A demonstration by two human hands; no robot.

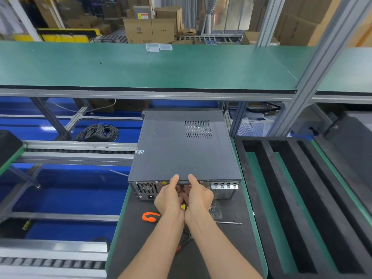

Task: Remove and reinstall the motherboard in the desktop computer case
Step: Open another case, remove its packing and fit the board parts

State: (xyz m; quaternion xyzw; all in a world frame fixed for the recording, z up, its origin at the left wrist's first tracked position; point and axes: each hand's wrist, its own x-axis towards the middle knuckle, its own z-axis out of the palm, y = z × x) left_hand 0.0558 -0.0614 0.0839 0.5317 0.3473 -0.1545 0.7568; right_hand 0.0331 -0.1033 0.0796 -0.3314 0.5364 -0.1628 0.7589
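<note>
A dark grey desktop computer case (181, 150) lies flat on a black mat, its side panel on top and its rear face turned toward me. My left hand (170, 198) and my right hand (198, 196) sit side by side at the middle of the rear edge. Both thumbs press on the top panel's rim while the fingers curl under it against the rear face. The motherboard is hidden inside the closed case.
On the black mat (141, 238) lie an orange tool (150, 216), a thin screwdriver shaft (229, 222), pliers (186, 241) and a small circuit board (216, 211). A black foam tray with slots (291, 198) stands to the right. A green shelf (141, 65) runs above.
</note>
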